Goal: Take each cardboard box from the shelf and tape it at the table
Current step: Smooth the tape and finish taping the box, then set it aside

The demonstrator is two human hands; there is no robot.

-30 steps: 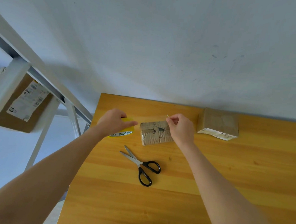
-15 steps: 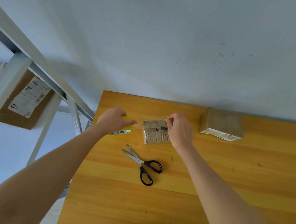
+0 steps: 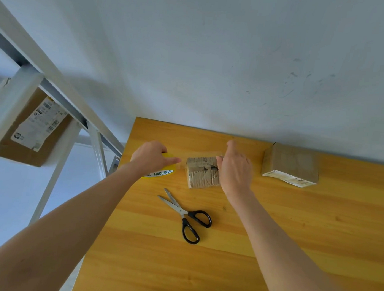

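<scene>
A small, creased cardboard box [image 3: 201, 173] lies on the wooden table [image 3: 223, 271] near its far edge. My left hand [image 3: 151, 157] grips a yellow tape roll [image 3: 162, 171] just left of the box, index finger pointing toward it. A clear strip of tape runs from the roll over the box top. My right hand [image 3: 235, 168] holds the strip's free end at the box's right side, fingers down against the box. A second, larger cardboard box [image 3: 290, 163] with a white label sits at the back right of the table.
Black-handled scissors [image 3: 188, 214] lie open on the table in front of the small box. A white metal shelf [image 3: 29, 72] stands to the left, holding a labelled cardboard box [image 3: 30, 131]. A pale wall rises directly behind the table.
My right hand has lowered the tape end from above the box down onto its right side. The left hand and tape roll stay nearly in place.
</scene>
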